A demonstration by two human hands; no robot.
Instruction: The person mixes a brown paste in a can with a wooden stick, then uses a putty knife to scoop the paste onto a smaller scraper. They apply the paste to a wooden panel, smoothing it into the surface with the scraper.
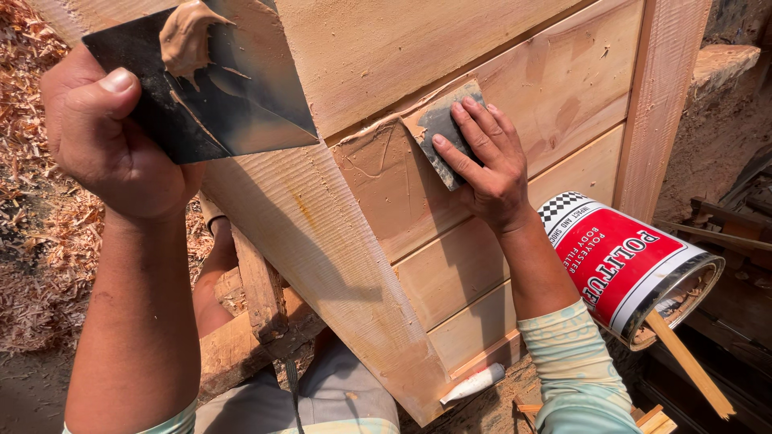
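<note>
My left hand [108,137] grips a wide dark metal scraper blade [233,92] at the upper left; a lump of tan filler paste [186,34] sits on the blade. My right hand [486,165] presses a small dark putty knife [441,128] flat against a pale wooden panel [555,96], at the joint under a thick timber frame piece [322,233]. Smeared tan filler [378,161] covers the wood to the left of the knife.
A red and white can [627,265] lies tilted at the right, open end to the lower right, with a wooden stick [691,366] in it. A white tube [474,384] lies below the panel. Wood shavings [40,233] cover the ground at left. Timber offcuts [249,313] lie beneath.
</note>
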